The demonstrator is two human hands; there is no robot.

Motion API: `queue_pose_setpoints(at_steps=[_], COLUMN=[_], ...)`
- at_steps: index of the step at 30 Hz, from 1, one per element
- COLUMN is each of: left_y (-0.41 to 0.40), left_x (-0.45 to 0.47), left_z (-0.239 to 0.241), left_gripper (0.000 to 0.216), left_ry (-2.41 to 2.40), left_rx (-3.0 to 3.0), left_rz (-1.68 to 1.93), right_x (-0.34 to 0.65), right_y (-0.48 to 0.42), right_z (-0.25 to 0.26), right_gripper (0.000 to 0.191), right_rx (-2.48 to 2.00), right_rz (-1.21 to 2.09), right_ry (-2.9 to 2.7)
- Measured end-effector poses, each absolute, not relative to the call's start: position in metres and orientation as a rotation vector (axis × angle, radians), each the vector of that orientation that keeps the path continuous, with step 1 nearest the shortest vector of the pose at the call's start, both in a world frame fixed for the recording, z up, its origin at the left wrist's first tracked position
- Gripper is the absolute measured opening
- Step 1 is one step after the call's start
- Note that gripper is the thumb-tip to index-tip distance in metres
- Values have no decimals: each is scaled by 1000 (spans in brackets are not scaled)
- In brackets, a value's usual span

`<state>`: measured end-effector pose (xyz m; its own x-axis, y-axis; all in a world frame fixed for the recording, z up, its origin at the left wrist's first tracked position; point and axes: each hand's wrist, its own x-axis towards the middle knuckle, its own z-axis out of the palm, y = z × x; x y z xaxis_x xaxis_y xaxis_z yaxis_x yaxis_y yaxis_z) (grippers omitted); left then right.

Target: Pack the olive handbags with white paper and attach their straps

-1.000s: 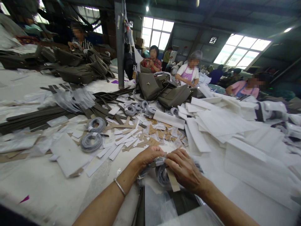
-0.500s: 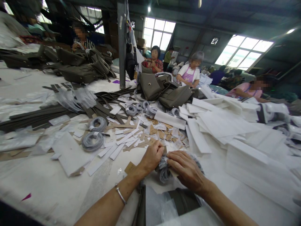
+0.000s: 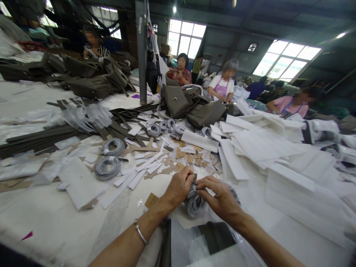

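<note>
At a wrapped coil [image 3: 195,205], 2 hands [image 3: 178,188] [image 3: 219,196] nearly meet.

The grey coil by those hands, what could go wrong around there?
The grey coil might slip, since the left hand and right hand are crowded close together at it. The brown card beside the left forearm could get brushed aside. The scattered tags just beyond might get mixed up.
</note>
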<state>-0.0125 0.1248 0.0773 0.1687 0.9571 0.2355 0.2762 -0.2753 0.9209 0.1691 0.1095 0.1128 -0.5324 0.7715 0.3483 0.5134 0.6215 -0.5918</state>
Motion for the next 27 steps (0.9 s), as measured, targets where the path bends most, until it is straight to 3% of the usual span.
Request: queue_pose_setpoints(at_steps=[5,9,12,22,27], left_y=[125,124,123,133,136], left_x=[-13,-13,-12,-28,-40], left_z=[80,79,79,83,79], left_gripper=[11,11,10,16,32], left_ry=[1143,1118,1099,963,864], left_rx=[1741,1747,1733,1600,1520], left_rz=[1160,1178,1176,936,659], right_x=[167,166,163,152,152], right_y=[130,139,136,122,122], right_z=[112,112,115,111,111], right_gripper=[15,41,39,29,26], right_rx=[-1313,-1347,-1286,-1324,-1370], right_rz=[1014,1432,1707,1596,1526], right_ry=[-2005,-1737,-1562,-1408,-1404])
